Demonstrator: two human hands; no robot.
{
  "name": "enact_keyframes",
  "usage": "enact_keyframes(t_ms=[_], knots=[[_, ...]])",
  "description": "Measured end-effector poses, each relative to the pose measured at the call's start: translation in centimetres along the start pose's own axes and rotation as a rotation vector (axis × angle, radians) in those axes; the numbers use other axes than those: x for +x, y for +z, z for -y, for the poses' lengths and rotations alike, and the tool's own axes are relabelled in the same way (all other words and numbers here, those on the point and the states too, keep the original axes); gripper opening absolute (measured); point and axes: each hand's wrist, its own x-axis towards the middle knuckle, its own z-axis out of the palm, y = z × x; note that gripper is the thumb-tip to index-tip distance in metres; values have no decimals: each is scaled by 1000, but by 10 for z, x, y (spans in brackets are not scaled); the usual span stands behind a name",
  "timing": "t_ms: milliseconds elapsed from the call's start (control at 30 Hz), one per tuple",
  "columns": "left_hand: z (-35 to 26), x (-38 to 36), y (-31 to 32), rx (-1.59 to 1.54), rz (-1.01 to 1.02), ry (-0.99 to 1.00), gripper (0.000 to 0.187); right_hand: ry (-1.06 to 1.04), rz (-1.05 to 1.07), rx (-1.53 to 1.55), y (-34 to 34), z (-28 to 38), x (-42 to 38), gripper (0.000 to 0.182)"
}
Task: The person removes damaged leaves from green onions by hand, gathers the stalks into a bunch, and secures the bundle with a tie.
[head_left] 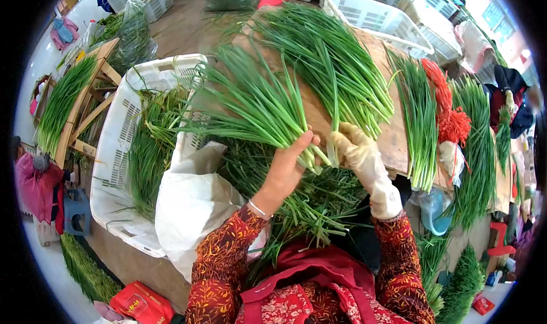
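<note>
My left hand [286, 167], bare with a bracelet at the wrist, is wrapped round the white ends of a bunch of green stalks [259, 104] that fans out to the upper left. Close beside it, my right hand [356, 153], in a pale glove, pinches a few separate stalks [335, 104] near their white ends. Behind both hands a large pile of stalks [330, 62] lies on the wooden board [399, 144]. Loose leaves [319, 204] lie below my hands, over my lap.
A white crate [111, 153] with leaves stands at the left, a white sack [196, 201] against it. Right of the pile lie another bundle [419, 124], red ties [441, 104] and longer stalks [472, 153]. An empty-looking crate [370, 16] stands behind the board. A co-worker [515, 104] is at the far right.
</note>
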Motion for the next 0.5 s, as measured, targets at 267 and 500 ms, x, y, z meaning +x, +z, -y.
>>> enact_keyframes(t_ms=[267,500], knots=[[-67,-1,1,128,-66,539,25,7,145,71,-11,9,-19,25],[-95,-15,4,64,104,481,29,-259,240,-693,6,-8,-36,22]])
